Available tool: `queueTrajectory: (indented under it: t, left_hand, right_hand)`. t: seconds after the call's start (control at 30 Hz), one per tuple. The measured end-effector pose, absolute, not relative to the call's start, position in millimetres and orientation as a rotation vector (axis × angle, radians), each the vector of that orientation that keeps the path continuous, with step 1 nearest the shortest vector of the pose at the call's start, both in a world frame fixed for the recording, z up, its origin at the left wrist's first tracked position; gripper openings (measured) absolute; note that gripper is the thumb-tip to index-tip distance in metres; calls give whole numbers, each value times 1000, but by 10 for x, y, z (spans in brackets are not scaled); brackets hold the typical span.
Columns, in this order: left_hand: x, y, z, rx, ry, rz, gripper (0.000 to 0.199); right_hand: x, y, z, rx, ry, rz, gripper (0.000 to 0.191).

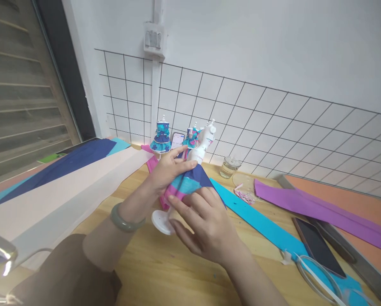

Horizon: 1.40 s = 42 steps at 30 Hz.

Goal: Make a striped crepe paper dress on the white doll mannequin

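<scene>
A small white dress form (200,151) leans to the right above the wooden table, its round white base (162,222) tilted. Around its lower part hangs layered fabric (184,182) in navy, teal and pink. My left hand (171,168) grips the form and the top of the fabric at the waist, thumb in front. Lower down, my right hand (200,216) has bent fingers at the pink edge of the fabric; whether they pinch it is hard to make out.
Behind stands a dressed miniature form (162,138), with a lit phone (177,140) beside it. Fabric strips (66,182) lie left. To the right are a glass (229,167), a blue strip (257,219), purple fabric (321,208), a dark phone (319,246) and a coiled cable.
</scene>
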<state>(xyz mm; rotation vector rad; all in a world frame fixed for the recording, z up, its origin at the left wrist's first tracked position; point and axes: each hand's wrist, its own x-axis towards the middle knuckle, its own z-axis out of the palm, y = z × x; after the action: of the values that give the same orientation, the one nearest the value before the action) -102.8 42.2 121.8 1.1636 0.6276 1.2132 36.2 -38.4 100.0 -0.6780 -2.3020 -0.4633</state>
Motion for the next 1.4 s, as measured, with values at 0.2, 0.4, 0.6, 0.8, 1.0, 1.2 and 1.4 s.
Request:
queueTrajectory:
  t: [0.2,0.4,0.6,0.8,1.0,1.2,1.4]
  left_hand:
    - [-1087,361,1258,1275,513,1053,67]
    - [-1079,338,1245,1308,427,995,64]
    - [-1056,350,1196,1386,432,949,61]
    - [-1039,345,1185,1477,419,910,56]
    - [-1023,332,1165,1475,334,860,52]
    - [-1015,367,1149,1456,337,895,49]
    - [-1009,345,1193,1506,307,906,48]
  right_hand:
    - [590,-342,1091,-774,-1817,-26,23]
    - [605,-278,1097,-948,-1535,479,10]
    - [640,-150,1103,-1003,-1478,976,23]
    - [700,-114,1081,-1005,-1498,1090,35]
    - [670,-141,1081,-1035,-1476,1052,37]
    - [681,-153,1091,-1080,-1455,1000,28]
    - [701,-174,1119,-1129,-1455,926,28]
